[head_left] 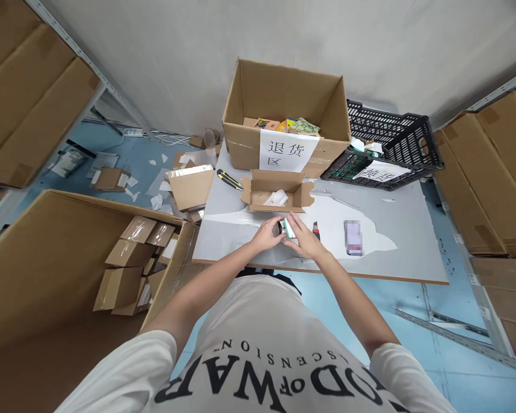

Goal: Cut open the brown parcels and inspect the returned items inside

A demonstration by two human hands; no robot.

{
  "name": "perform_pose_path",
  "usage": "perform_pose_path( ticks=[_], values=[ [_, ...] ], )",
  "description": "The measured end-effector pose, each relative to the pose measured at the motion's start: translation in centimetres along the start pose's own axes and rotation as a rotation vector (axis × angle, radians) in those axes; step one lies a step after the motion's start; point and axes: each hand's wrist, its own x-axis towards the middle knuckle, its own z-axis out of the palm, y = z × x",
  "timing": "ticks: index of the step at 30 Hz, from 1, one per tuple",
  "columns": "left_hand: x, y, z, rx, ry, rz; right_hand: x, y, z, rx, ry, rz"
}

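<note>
I hold a small white box with a green edge [289, 228] in the middle of the frame, over the grey counter [413, 229]. My left hand [267, 234] and right hand [304, 240] clamp it from both sides, its long side pointing away from me.

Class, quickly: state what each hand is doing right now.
Left hand: closed on the small box.
Right hand: closed on the same small box.

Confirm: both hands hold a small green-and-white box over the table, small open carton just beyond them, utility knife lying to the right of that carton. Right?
One slip. The head view shows the utility knife lying to the left of the small open carton, not to the right. The rest stands: left hand and right hand hold the small green-and-white box over the table.
</note>
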Motion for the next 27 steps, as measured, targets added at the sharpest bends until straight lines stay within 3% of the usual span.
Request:
perform_pose_path(
  ticks=[3, 6, 10, 15, 27],
  values=[
    [-0.4, -0.7, 0.1, -0.119, 0.003, -0.058, 0.5, 0.3, 0.3, -0.131, -0.096, -0.033],
    [-1.2, -0.8, -0.4, -0.163, -0.065, -0.030, 0.6, 0.7, 0.5, -0.163, -0.120, -0.045],
    [-1.8, -0.4, -1.1, -0.030, -0.147, -0.023, 0.8, 0.8, 0.3, -0.101, -0.063, -0.053],
    [-1.4, -0.6, -0.8, 0.088, -0.137, -0.036, 1.2, 0.6, 0.1, -0.063, -0.039, -0.069],
    [-0.9, -1.8, -1.4, 0.095, -0.189, -0.006, 1.2, 1.0, 0.8, -0.184, -0.070, -0.050]
  ],
)
